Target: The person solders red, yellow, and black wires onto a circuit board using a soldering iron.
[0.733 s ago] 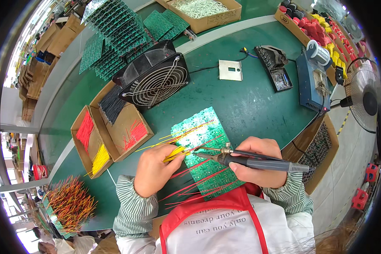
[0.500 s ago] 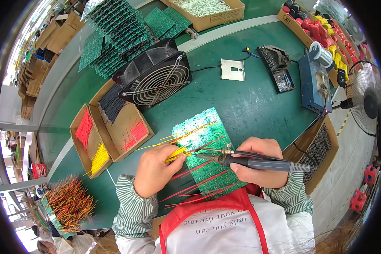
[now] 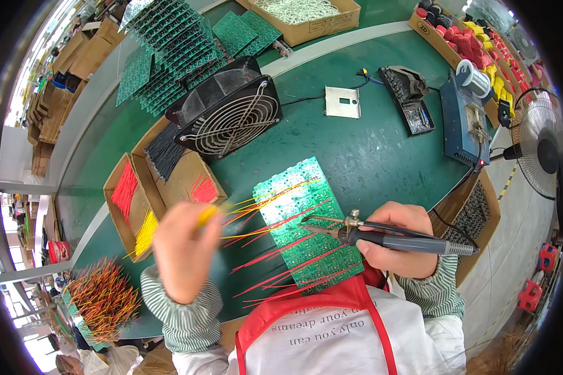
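A green circuit board panel [image 3: 306, 219] lies on the table in front of me, with red wires [image 3: 288, 273] and yellow wires [image 3: 275, 194] sticking out from its left side. My right hand [image 3: 401, 240] is wrapped round a grey soldering iron [image 3: 406, 242] fitted with a thin solder feed tube. Its tip is over the middle of the panel; contact cannot be made out. To the left of the panel, my left hand [image 3: 184, 250] is blurred, closed on a bunch of yellow wires [image 3: 207, 215]. It is near the cardboard trays.
Cardboard trays [image 3: 159, 209] at left hold red, yellow and black wires. Behind them stands a black fan [image 3: 231, 115] beside stacked circuit boards [image 3: 175, 53]. A blue solder feeder [image 3: 463, 122] sits at right. A wired board bundle [image 3: 103, 300] stands at lower left.
My left hand has moved left, away from the panel, carrying the yellow wires. The soldering iron has shifted slightly right. One more yellow wire now extends from the panel's middle.
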{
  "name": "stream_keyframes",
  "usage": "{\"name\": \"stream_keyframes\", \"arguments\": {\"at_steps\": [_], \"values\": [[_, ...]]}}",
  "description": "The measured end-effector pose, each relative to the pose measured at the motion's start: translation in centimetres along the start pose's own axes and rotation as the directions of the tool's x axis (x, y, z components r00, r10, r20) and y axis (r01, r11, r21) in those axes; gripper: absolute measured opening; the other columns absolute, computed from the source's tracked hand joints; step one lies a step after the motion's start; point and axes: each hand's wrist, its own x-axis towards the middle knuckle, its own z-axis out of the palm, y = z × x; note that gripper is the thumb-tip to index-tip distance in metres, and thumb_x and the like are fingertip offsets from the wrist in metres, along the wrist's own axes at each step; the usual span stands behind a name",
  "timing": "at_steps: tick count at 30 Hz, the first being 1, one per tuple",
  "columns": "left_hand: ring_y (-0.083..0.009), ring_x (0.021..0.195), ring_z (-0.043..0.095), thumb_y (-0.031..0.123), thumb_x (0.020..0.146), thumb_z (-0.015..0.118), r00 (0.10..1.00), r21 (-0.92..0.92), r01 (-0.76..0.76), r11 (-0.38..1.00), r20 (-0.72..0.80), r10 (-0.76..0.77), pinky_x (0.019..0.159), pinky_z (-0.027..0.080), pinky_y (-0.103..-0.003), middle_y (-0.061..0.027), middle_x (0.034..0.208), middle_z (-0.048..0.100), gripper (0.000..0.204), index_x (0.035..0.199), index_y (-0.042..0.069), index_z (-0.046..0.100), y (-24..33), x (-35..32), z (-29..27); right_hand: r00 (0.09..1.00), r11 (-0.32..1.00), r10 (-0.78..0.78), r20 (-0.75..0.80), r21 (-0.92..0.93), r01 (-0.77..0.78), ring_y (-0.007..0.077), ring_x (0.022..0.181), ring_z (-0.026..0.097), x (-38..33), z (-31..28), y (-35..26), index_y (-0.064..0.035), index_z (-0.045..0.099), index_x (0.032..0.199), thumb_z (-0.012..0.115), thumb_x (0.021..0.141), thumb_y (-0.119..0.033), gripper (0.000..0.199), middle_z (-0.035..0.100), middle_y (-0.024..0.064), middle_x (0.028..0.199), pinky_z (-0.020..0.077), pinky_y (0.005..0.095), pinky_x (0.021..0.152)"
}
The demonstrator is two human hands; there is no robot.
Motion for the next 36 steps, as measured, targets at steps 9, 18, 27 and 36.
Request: {"name": "stream_keyframes", "arguments": {"at_steps": [9,18,27,36], "values": [[-0.0241,0.058,0.054,0.01,0.075,0.071,0.898,-0.301,-0.092,0.949,0.388,0.21,0.053,0.042,-0.033,-0.0104,0.071,0.057,0.014,0.08,0.0,0.063,1.4,-0.8,5.5,0.998,0.999,0.036,-0.061,0.019,-0.035,0.01,0.053,0.06,0.1,-0.1,0.2,-0.0006,0.06,0.081,0.072,0.072,-0.007,0.015,0.064,0.0052,0.064,0.0458,0.0237,0.049],[-0.0256,0.059,0.054,0.011,0.075,0.071,0.877,-0.287,-0.035,0.957,0.451,0.167,0.054,0.041,-0.035,-0.0107,0.069,0.055,0.016,0.08,-0.001,0.062,1.8,-0.4,5.5,0.998,0.998,0.053,-0.039,0.038,-0.051,0.0099,0.052,0.059,0.4,-0.1,0.7,-0.0007,0.06,0.08,0.072,0.072,-0.008,0.016,0.063,0.005,0.064,0.0455,0.0236,0.049],[-0.0239,0.06,0.054,0.01,0.076,0.071,0.873,-0.357,-0.075,0.931,0.427,0.234,0.055,0.042,-0.033,-0.0105,0.071,0.058,0.014,0.084,0.0,0.065,1.1,-0.2,5.2,0.997,0.999,0.044,-0.057,0.006,-0.044,0.011,0.055,0.063,0.3,-0.7,0.1,-0.0007,0.06,0.081,0.073,0.071,-0.007,0.017,0.065,0.0059,0.066,0.0473,0.0235,0.051],[-0.0195,0.058,0.053,0.011,0.076,0.071,0.846,-0.254,-0.084,0.964,0.493,0.204,0.053,0.041,-0.032,-0.0091,0.069,0.057,0.014,0.084,0.0,0.067,1.3,-0.1,4.0,0.999,1.0,0.018,-0.045,0.023,-0.017,0.0089,0.052,0.058,0.1,-0.2,0.4,-0.0009,0.06,0.08,0.072,0.072,-0.008,0.016,0.062,0.0041,0.063,0.0439,0.0236,0.048]]}}
